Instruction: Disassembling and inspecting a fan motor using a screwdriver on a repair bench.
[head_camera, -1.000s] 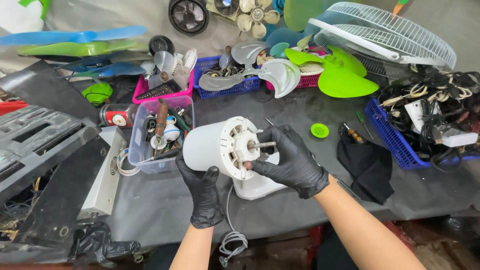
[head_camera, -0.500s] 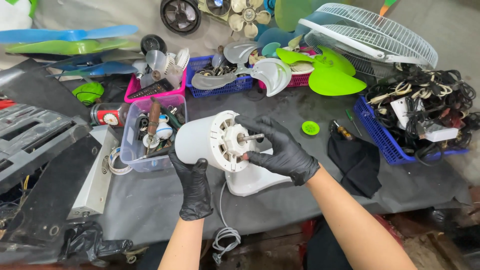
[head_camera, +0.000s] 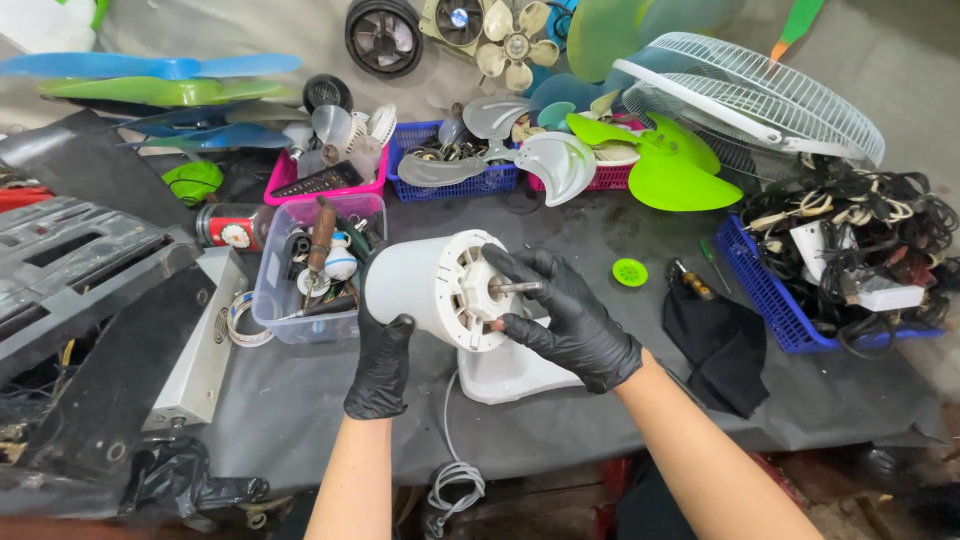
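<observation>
My worktop (head_camera: 560, 420) is covered in a dark grey sheet. Directly on it lie a clear plastic tub (head_camera: 290, 300) of tools, a pink basket (head_camera: 283, 188), two blue baskets (head_camera: 770, 300) (head_camera: 470, 182), a small green cap (head_camera: 629, 272), a folded black cloth (head_camera: 715, 345) and the white fan base (head_camera: 510, 375).

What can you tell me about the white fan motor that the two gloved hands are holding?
The white fan motor is a round housing that looks like plastic, lying on its side above the dark table cover. Its slotted front face points towards the right, with a bare metal shaft sticking out. It sits on a white neck and base, from which a white cord hangs over the table edge. The left hand, in a black glove, supports it from below; the right hand grips the front face around the shaft.
</observation>
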